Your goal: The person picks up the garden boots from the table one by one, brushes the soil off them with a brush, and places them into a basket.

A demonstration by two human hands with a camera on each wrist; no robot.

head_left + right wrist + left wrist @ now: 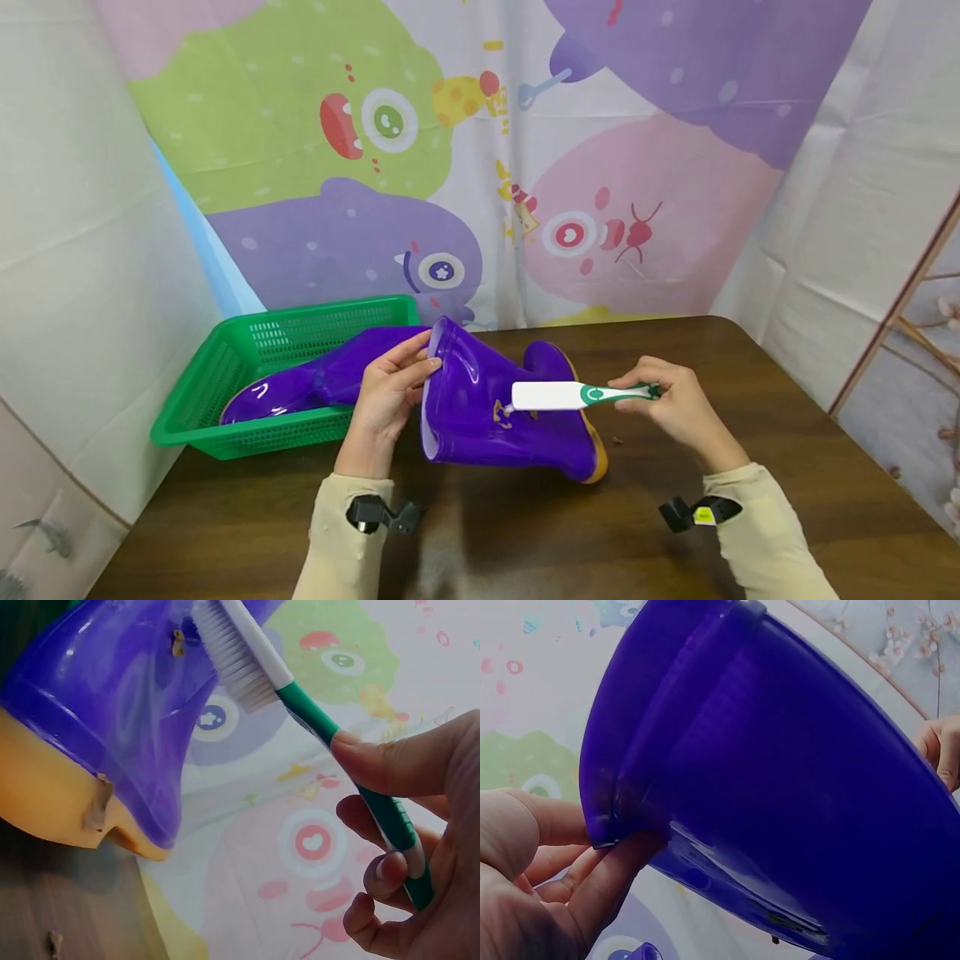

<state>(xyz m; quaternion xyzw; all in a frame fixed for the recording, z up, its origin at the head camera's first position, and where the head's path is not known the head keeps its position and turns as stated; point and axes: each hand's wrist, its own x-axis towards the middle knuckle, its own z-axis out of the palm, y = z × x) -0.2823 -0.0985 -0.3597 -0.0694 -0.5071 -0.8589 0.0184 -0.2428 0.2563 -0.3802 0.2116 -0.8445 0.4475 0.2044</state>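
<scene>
A purple rain boot (480,437) with a yellow sole lies tipped on its side over the table, its opening facing left. My left hand (390,387) pinches the boot's top rim between thumb and fingers. In my right hand (675,404) is a scrub brush (546,396) with a white head and a green-and-white handle, gripped by the handle. Its white bristles (229,664) face the boot shaft, close by a brown smear (502,415). Another brown patch (97,802) sticks to the sole edge in the right wrist view.
At the left, a green perforated basket (262,442) holds another purple boot (288,387). Small brown crumbs (617,440) lie on the dark wooden table (675,533). A cartoon-printed curtain (517,292) hangs behind the table.
</scene>
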